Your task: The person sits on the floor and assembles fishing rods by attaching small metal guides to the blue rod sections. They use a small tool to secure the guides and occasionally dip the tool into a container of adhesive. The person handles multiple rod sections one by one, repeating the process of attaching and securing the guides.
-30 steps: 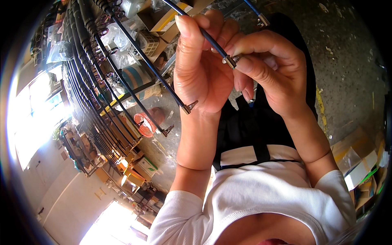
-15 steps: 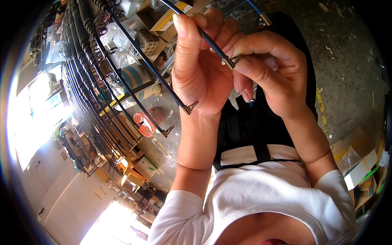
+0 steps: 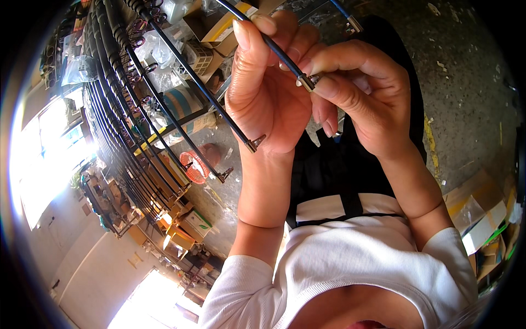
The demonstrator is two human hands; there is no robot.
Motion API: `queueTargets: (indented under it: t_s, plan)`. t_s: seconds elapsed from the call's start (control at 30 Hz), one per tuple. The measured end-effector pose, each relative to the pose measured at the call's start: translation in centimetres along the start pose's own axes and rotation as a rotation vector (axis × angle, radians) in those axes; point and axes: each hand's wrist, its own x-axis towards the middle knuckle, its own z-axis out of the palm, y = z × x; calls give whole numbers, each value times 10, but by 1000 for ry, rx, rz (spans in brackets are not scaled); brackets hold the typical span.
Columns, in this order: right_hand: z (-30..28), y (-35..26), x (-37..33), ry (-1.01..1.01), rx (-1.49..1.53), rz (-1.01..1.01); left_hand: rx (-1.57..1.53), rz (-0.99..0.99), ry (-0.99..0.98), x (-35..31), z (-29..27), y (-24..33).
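A thin dark rod (image 3: 280,52) slants down from the top edge, with a metal fitting (image 3: 308,83) at its lower end. My right hand (image 3: 370,90) pinches this end between thumb and forefinger. Around the shaft a little higher up, my left hand (image 3: 274,93) is closed, its thumb to the left of the rod and its fingers behind and to the right, palm turned up. Just left of that hand hangs another dark rod (image 3: 211,100), whose end carries a small metal piece (image 3: 255,143) in front of my left wrist.
Many similar rods (image 3: 159,101), some with ring guides, hang in a row on the left. A blue rod end (image 3: 350,22) shows at the top. Behind are an orange basket (image 3: 196,166), plastic bags (image 3: 80,70) and open cartons (image 3: 211,26). Flattened cardboard (image 3: 476,203) lies at right.
My left hand has shifted slightly to the left, and its fingers have moved a little on the rod. My right hand keeps its pinch, nearly still.
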Motion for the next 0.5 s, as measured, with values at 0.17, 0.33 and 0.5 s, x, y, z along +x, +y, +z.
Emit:
queueTargets:
  t_s: [0.17,0.33,0.5]
  plan:
    - [1,1,0,1,-5,-1,30,-13,-20,0,-1,2]
    - [0,1,0,-9,-3,6,60,4,2,-2,-1,1]
    - [2,-1,-1,46,-21,21,30,62,-27,-2,-2,-6]
